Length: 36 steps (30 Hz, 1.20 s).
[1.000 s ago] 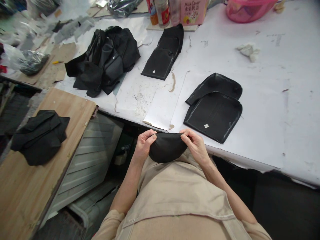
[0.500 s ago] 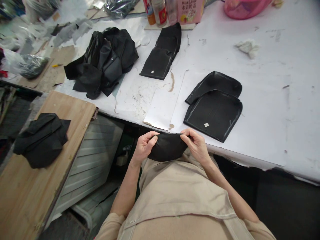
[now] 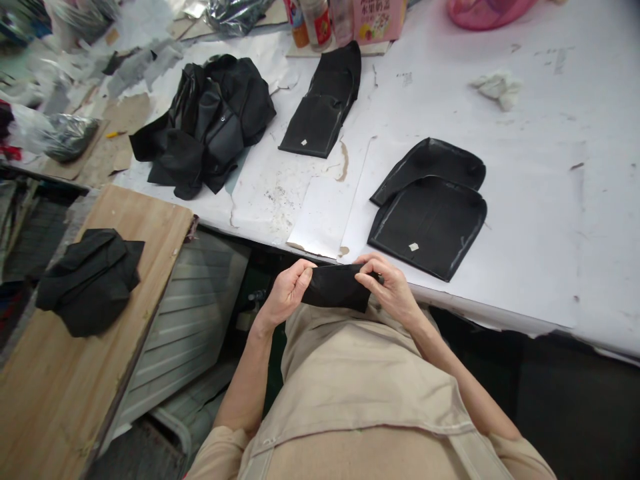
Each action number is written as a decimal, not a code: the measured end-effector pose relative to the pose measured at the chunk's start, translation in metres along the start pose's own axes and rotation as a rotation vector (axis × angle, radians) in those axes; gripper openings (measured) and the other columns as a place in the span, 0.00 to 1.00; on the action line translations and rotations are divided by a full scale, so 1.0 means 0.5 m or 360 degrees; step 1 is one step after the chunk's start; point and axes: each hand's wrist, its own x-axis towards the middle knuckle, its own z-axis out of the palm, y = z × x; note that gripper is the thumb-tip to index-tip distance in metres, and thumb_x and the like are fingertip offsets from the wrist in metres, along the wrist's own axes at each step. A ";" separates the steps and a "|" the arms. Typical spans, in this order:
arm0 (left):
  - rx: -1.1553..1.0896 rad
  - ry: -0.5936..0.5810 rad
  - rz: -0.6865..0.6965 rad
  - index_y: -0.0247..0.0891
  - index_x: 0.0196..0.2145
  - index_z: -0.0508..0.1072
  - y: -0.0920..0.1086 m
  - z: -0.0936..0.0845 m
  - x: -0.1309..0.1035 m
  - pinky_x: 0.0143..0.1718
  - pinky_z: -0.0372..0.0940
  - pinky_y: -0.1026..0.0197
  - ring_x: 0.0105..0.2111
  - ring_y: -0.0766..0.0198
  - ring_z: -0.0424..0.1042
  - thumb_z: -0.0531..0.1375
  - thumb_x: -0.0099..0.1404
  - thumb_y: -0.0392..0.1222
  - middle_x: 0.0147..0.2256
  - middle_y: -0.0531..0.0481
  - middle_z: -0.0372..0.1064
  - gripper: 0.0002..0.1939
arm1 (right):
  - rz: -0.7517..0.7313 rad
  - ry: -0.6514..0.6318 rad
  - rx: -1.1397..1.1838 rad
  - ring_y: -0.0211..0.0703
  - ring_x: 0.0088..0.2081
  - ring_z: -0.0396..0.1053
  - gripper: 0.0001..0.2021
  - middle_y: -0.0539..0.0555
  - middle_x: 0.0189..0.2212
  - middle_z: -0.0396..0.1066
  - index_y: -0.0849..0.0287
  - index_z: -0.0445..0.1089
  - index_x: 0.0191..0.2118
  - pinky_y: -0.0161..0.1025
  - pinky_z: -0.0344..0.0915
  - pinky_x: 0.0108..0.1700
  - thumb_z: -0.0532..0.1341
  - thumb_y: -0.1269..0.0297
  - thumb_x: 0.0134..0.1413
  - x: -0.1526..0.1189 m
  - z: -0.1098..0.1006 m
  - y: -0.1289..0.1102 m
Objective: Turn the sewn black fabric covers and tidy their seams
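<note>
Between my hands, just off the table's front edge, a black fabric piece (image 3: 334,287) is stretched level. My left hand (image 3: 286,293) pinches its left end between thumb and fingers. At the upper right end my right hand (image 3: 389,288) is closed on the piece with thumb and fingertips. Beyond my right hand, two black shaped panels lie overlapped on the white table: the nearer panel (image 3: 430,230) carries a small white tag, and the farther panel (image 3: 435,163) shows behind it. Farther back lies another black panel stack (image 3: 320,110), also with a white tag.
A crumpled heap of black material (image 3: 210,127) lies on the white table (image 3: 530,233). More black pieces (image 3: 93,280) rest on a wooden board (image 3: 150,213) at the left. Bottles (image 3: 317,23), a pink carton (image 3: 380,20) and a pink basin (image 3: 487,12) stand at the back.
My right hand has shifted slightly left along the top edge, its fingers lifting a little. The black piece now hangs shorter and flatter between my hands.
</note>
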 end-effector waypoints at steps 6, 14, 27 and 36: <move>-0.0022 -0.0104 0.0071 0.38 0.42 0.73 0.002 0.028 0.000 0.37 0.61 0.65 0.34 0.64 0.67 0.52 0.72 0.46 0.34 0.50 0.68 0.13 | -0.0230 -0.0114 -0.0380 0.51 0.48 0.69 0.07 0.56 0.44 0.73 0.54 0.71 0.33 0.49 0.61 0.53 0.68 0.60 0.55 0.012 0.011 0.000; -0.0051 -0.0127 0.0187 0.38 0.47 0.73 -0.011 0.039 0.007 0.47 0.64 0.61 0.43 0.60 0.71 0.54 0.72 0.44 0.42 0.47 0.73 0.12 | -0.0181 -0.0164 0.0036 0.45 0.46 0.71 0.06 0.54 0.40 0.73 0.55 0.70 0.31 0.44 0.64 0.50 0.64 0.67 0.60 0.016 0.028 -0.009; -0.0015 -0.0141 0.0103 0.37 0.38 0.72 -0.006 0.040 0.010 0.37 0.61 0.64 0.33 0.65 0.66 0.53 0.72 0.45 0.33 0.51 0.67 0.11 | -0.0081 -0.0134 0.0030 0.44 0.39 0.69 0.06 0.53 0.35 0.72 0.56 0.69 0.30 0.42 0.64 0.45 0.65 0.66 0.59 0.012 0.032 -0.007; -0.0084 -0.0152 -0.0083 0.37 0.32 0.68 -0.014 0.034 0.015 0.31 0.57 0.65 0.28 0.66 0.61 0.56 0.69 0.49 0.28 0.53 0.62 0.13 | -0.0081 -0.0164 -0.0005 0.44 0.37 0.69 0.07 0.52 0.34 0.71 0.56 0.69 0.30 0.41 0.63 0.43 0.65 0.65 0.58 0.008 0.033 0.000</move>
